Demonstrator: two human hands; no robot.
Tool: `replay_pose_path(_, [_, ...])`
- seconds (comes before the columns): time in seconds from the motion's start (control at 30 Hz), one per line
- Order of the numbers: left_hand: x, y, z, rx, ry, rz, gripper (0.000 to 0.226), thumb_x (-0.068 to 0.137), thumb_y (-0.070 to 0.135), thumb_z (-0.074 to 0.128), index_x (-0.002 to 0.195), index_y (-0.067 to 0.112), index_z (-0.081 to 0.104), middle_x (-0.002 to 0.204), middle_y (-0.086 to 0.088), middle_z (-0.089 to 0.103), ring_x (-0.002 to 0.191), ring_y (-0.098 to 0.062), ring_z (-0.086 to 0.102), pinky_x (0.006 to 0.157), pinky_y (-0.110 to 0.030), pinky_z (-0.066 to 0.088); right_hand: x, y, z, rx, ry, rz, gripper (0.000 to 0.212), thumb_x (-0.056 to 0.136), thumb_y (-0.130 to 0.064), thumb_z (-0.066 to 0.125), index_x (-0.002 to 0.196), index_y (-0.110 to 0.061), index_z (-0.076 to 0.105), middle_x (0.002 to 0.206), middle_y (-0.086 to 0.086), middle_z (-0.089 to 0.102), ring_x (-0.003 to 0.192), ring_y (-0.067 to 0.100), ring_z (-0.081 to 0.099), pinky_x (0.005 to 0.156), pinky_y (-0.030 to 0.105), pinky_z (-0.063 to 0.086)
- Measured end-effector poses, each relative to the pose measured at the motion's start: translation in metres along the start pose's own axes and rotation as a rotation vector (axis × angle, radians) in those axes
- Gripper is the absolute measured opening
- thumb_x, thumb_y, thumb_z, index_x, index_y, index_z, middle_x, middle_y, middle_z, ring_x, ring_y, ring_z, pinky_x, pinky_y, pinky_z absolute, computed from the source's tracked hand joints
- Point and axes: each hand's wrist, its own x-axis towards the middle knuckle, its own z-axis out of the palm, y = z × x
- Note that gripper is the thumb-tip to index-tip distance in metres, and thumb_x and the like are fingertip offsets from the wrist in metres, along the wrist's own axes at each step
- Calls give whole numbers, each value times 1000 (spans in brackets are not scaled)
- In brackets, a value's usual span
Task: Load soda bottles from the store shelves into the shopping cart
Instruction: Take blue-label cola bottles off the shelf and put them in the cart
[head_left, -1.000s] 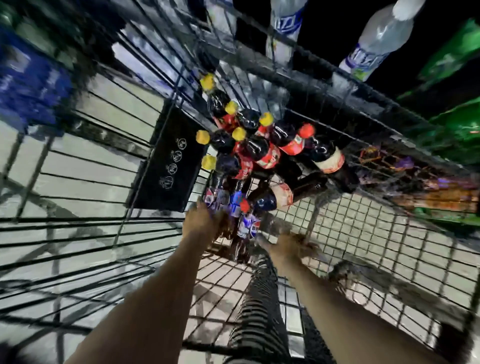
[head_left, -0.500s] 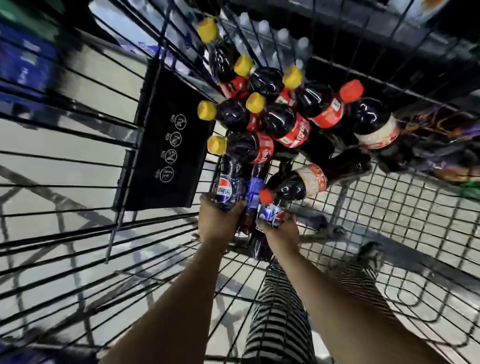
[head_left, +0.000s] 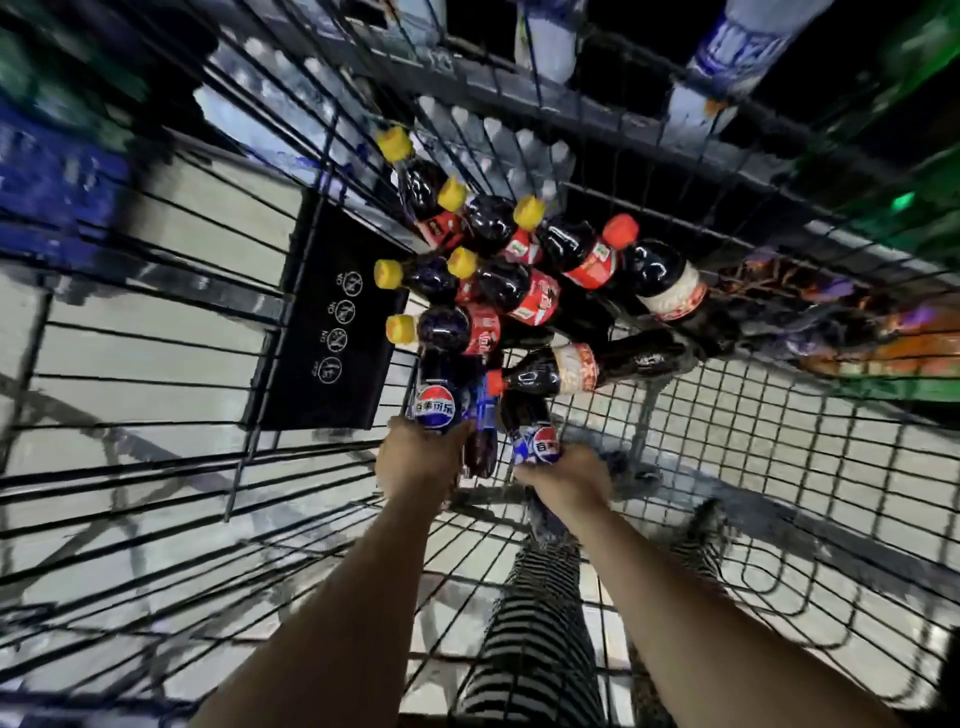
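Left hand (head_left: 421, 462) is gripping one blue-labelled bottle (head_left: 434, 408), right hand (head_left: 566, 480) a second bottle (head_left: 537, 444); a third bottle (head_left: 482, 441) is lying between the grips, all three pointing lengthwise away inside the cart (head_left: 322, 322). Beyond the grips, six yellow-capped bottles (head_left: 447, 330) and two red-capped bottles (head_left: 587, 260) are lying.

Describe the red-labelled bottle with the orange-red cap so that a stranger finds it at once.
In the wire shopping cart, find the pile of dark soda bottles. The bottle lies toward the pile's right side. Other red-labelled bottles have yellow caps.
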Motion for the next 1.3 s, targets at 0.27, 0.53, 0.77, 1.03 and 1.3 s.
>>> replay_pose_path(0.27, [-70,-12,-40,-21,19,-49,64,71,63,71,101,8,65,96,-12,70,89,-29,65,67,-29,42,-72,19,-65,-71,-36,-137,27,69,-32,81,69,-26,54,68,-3,66,63,13,66,58,28,56])
replay_pose_path(0.53, [-136,0,-74,-164,56,41,59,69,64,70,87,7,64,84,-11,68,84,-31,66,71,-32,50,-119,22,-131,265,42,-308,31,69,-23,84,92,-19,64,66,-8,69,55,9,66,46,18,49])
replay_pose_path(0.77, [-212,52,-74,-324,128,233,63,66,66,73,101,15,60,91,-8,68,87,-28,62,75,-32,45,-160,39,-215,467,99,-464,26,73,-15,81,82,-25,59,72,-21,60,72,-6,56,61,1,39])
replay_pose_path(1.03, [-314,127,-43,-507,166,435,72,73,54,75,121,6,51,88,-1,59,83,-22,57,77,-32,42,-193,96,-328,599,268,-577,28,75,-19,79,90,-17,56,77,-13,60,70,0,53,54,0,36])
replay_pose_path(1.3, [-419,195,4,-595,7,705,39,74,43,79,94,19,55,80,6,63,73,-5,58,58,-21,38,-195,173,-426,860,424,-543,42,68,-31,84,99,-11,63,88,2,70,85,23,67,82,38,53])
